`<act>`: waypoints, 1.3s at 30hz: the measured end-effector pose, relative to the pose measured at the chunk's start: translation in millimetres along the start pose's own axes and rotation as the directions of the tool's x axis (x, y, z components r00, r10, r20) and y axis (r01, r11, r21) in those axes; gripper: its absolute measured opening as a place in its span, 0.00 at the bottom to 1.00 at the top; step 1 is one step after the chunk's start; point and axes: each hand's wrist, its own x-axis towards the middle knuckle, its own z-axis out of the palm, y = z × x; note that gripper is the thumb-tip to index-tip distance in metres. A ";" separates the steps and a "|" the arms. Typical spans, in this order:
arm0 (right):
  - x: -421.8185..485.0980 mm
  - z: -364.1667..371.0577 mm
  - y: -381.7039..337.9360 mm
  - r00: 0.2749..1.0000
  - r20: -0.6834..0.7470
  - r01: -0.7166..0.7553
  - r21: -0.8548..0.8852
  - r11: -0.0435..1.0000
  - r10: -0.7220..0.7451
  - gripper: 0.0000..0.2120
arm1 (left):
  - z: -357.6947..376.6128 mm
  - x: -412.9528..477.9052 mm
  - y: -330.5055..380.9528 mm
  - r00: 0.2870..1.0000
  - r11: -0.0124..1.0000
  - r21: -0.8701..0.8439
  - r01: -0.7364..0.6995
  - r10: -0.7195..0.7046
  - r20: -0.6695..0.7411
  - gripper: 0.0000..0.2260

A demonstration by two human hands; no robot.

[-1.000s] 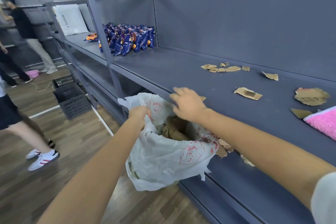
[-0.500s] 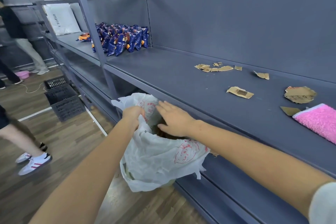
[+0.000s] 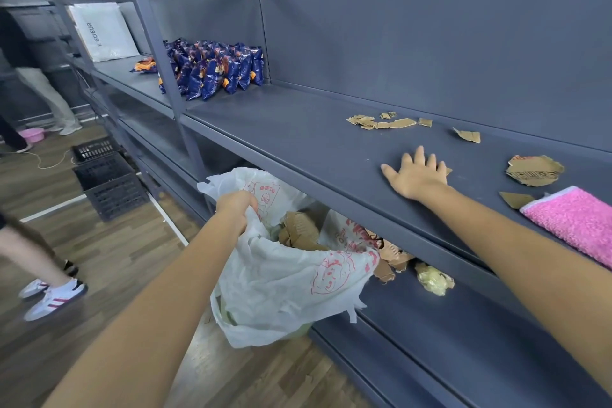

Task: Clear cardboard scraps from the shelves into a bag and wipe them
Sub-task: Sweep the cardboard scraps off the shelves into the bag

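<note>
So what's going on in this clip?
A person is clearing cardboard scraps off a grey shelf. The left hand grips the rim of a white plastic bag, which already holds cardboard, just below the shelf edge. The right hand lies flat on the shelf, fingers spread. More scraps sit behind it and to the right, near a pink cloth. No wiping yet.

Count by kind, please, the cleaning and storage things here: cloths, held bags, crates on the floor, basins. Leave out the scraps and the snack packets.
Pink cloth: 1
White bag, gripped by the left hand: 1
Black crates: 2
Pink basin: 1
Total: 5
</note>
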 end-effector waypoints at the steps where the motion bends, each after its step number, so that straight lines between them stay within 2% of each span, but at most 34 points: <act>1: -0.9 0.9 -0.8 1.000 0.024 -0.021 0.022 1.000 0.020 0.35 | 0.5 0.2 0.0 1.000 1.000 -0.005 0.000 0.000 0.000 0.11; 4: -7.0 -0.3 -19.0 0.999 0.042 0.018 0.042 0.999 -0.020 0.37 | 1.4 1.9 -0.6 1.000 1.000 -0.014 -0.001 0.001 -0.009 0.11; 9: -30.4 10.7 -80.8 0.966 0.031 0.254 0.020 0.967 -0.255 0.37 | 0.3 1.4 -1.5 1.000 1.000 -0.007 0.006 -0.006 -0.011 0.10; 16: -41.5 16.8 -112.1 0.926 -0.017 0.377 -0.050 0.925 -0.378 0.30 | -2.0 0.2 -0.2 1.000 1.000 -0.020 0.009 -0.009 -0.018 0.10; 23: -51.4 21.4 -127.4 0.857 -0.095 0.496 -0.116 0.860 -0.507 0.27 | -2.3 2.9 0.8 1.000 0.999 -0.040 0.020 -0.020 -0.006 0.11; 26: -59.2 22.4 -135.2 0.783 -0.146 0.578 -0.187 0.794 -0.604 0.25 | -2.0 6.1 1.3 1.000 1.000 -0.010 0.011 -0.011 -0.007 0.10; 28: -67.7 27.3 -141.9 0.728 -0.093 0.646 -0.237 0.725 -0.679 0.24 | -1.9 8.4 1.7 1.000 1.000 0.026 0.007 -0.007 -0.021 0.10; 32: -79.5 40.8 -148.9 0.692 0.086 0.718 -0.189 0.670 -0.717 0.16 | -3.9 5.3 2.7 1.000 1.000 0.016 0.016 -0.016 -0.019 0.06; 36: -76.0 46.6 -149.2 0.676 0.119 0.735 -0.035 0.677 -0.728 0.22 | -3.0 11.3 -1.3 0.999 0.999 0.007 -0.037 0.037 0.004 0.12; 39: -73.8 47.0 -147.3 0.661 0.106 0.746 0.009 0.666 -0.743 0.23 | -2.6 12.5 -3.3 0.995 0.996 -0.026 -0.085 0.086 0.057 0.14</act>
